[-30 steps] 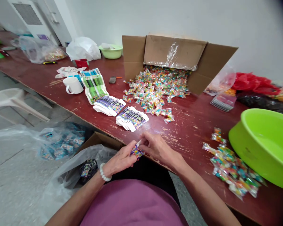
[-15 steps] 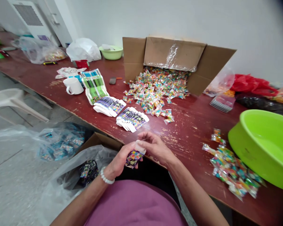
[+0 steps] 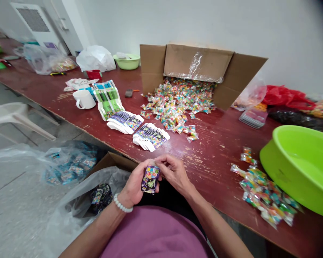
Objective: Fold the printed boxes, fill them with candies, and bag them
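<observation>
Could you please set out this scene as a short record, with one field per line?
Left hand: holds a small purple box, printed face showing
Right hand: at the box's far end
Ahead of the hands: two fanned purple stacks on the table
Farther back: open cardboard box with wrapped candies spilling out
Table's right side: green basin beside a smaller candy pile
Table's left side: white mug beside a green printed stack
Below the table edge: clear plastic bag containing dark packs
</observation>
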### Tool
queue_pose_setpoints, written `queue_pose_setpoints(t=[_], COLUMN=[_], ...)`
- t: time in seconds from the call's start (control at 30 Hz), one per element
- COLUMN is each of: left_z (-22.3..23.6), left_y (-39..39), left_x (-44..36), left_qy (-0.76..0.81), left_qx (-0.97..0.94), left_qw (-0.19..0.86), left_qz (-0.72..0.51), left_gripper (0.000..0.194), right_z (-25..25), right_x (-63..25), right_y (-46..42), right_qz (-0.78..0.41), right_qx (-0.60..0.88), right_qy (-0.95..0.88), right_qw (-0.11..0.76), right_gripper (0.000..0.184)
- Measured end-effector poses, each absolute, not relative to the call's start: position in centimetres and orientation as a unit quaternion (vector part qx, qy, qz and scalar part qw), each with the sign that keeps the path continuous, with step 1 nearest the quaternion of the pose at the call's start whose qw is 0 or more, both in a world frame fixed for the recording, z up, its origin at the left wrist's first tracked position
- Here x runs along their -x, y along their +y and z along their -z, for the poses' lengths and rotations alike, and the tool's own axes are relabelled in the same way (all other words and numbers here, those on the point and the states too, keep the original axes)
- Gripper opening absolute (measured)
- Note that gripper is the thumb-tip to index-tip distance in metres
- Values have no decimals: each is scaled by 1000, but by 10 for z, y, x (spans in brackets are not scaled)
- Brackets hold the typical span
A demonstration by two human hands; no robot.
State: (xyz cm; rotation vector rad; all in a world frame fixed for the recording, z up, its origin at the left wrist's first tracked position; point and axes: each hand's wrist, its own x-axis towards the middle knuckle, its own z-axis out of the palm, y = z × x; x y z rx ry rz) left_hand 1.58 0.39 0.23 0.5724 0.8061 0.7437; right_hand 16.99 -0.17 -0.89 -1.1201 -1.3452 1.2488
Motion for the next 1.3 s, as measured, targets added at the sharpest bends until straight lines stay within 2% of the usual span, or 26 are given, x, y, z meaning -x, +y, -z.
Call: queue_pose_setpoints(t=[0.1,0.23,0.53,0.63,0.77,0.83,0.93,1.03,1.13,1.2,1.3], left_z=[-2,-1,5,7,4,2,2,3,11,25,57], left_y=[6,6,5,6,9,11,13,12,6,0,-10], left_x=[-14,-15,-20,-17,-15,-16,-14,1,41,80,142], left_qy=[381,404,434,444,419,405,410,452,543,617,703], left_qx=[-247,-265,-310,-311,-263,-229,-221,-305,-397,-418,-484], left_qw=[825,804,774,773,804,821,815,739,615,538,406], left_qz=[-336,-346,-342,-329,-330,-331,-344,-394,-412,-395,-327], left_gripper=[41,34,63,67,44,32,27,35,45,47,48], right_z=[4,2,1,-1,2,7,14,19,24,28,33], right_x=[-175,-176,-169,-172,-169,-165,-160,-166,-183,-195,-203], right_y=[-5,-4,5,4,-9,-17,-19,1,42,72,104], right_qz=[-468,-515,-602,-583,-577,-532,-445,-425,-333,-245,-207], right_qx=[436,434,444,456,395,397,412,432,566,653,694], right_qy=[-614,-592,-490,-508,-556,-580,-643,-672,-636,-613,-595], right_qw=[463,443,447,441,449,472,467,426,406,371,349], right_gripper=[26,27,30,28,21,17,24,26,29,34,41])
